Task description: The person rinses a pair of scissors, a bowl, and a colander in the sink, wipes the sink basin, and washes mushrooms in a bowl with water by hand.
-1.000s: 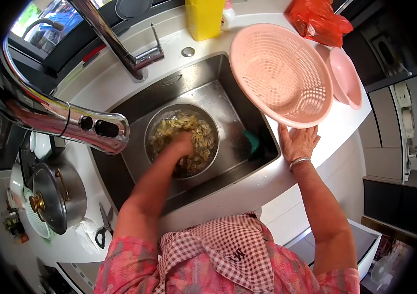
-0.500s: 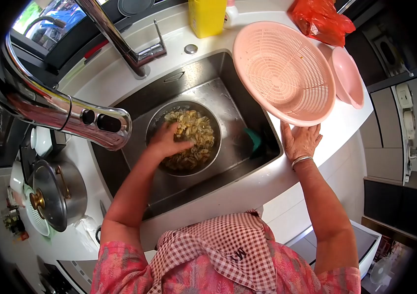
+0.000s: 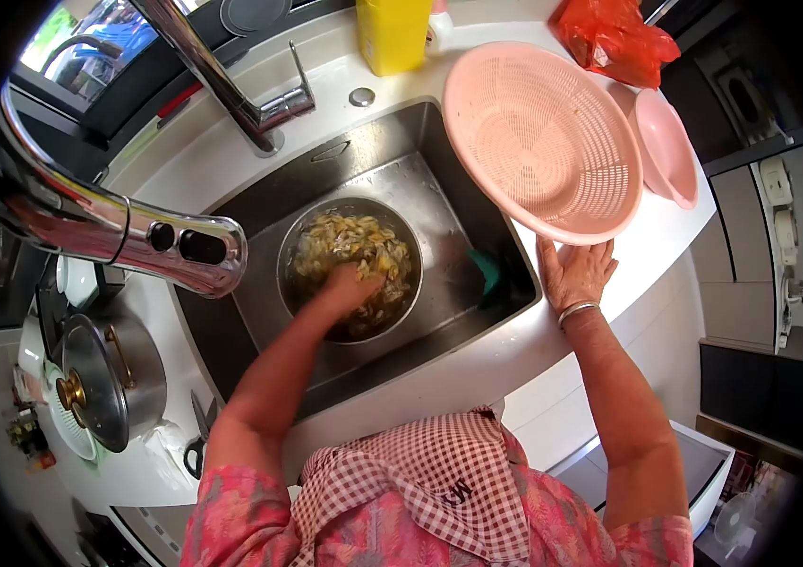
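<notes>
A round metal bowl (image 3: 418,296) stands in the steel sink, filled with water and yellowish-brown pieces (image 3: 345,241) that look like small clams. My left hand (image 3: 352,288) is dipped into them, its fingers sunk among the pieces and mostly hidden, so I cannot tell what they grip. On the white counter at the sink's right edge, my right hand (image 3: 576,275) lies flat with fingers extended and holds nothing. Its fingertips reach the near rim of a pink plastic colander (image 3: 543,142).
A chrome faucet (image 3: 184,241) hangs over the left of the sink (image 3: 435,203). A green item (image 3: 485,272) lies in its right side. Beside the colander are a pink basin (image 3: 668,146) and red bag (image 3: 614,42). Scissors (image 3: 198,430) and a lidded pot (image 3: 113,378) sit left.
My left hand has moved right and deeper into the bowl, stirring the pieces and water. My right hand stays in place on the counter.
</notes>
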Available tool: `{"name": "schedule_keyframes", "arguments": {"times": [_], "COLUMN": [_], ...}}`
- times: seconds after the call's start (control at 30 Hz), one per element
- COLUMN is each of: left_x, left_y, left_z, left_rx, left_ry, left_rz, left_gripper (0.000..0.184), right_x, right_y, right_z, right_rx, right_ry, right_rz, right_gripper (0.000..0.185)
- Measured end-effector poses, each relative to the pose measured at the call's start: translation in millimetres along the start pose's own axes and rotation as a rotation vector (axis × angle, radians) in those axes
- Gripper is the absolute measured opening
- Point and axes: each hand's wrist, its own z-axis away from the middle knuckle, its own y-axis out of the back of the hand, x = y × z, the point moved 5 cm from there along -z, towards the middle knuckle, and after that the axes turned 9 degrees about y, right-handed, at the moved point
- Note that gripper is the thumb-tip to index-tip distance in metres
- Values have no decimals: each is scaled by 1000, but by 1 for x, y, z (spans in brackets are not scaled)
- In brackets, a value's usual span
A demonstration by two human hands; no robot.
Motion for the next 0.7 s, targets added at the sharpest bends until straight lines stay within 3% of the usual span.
{"name": "schedule_keyframes", "arguments": {"times": [0.1,0.2,0.3,0.4,0.53,0.63,0.7], "left_x": [42,64,76,87,67,37,20], "left_y": [34,46,38,9,-25,-36,-29], "left_z": [32,50,46,27,-17,-42,-32], "left_rx": [-77,118,207,73,-39,-125,-69], "left_ry": [165,-27,-262,-402,-243,-175,-166], "left_rz": [-360,-751,-648,-764,-941,-595,-468], "left_gripper": [73,82,87,92,62,44,43], "right_x": [-1,1,3,3,-3,-2,-4], "right_y": [1,-1,-4,-3,3,2,5], "right_z": [0,-1,-1,-1,1,0,2], "right_rx": [-22,-21,-24,-11,-4,-10,-16], "right_ry": [-4,0,5,8,3,5,3], "right_rz": [3,18,13,6,-19,-16,-30], "right_gripper": [103,102,102,102,102,101,101]}}
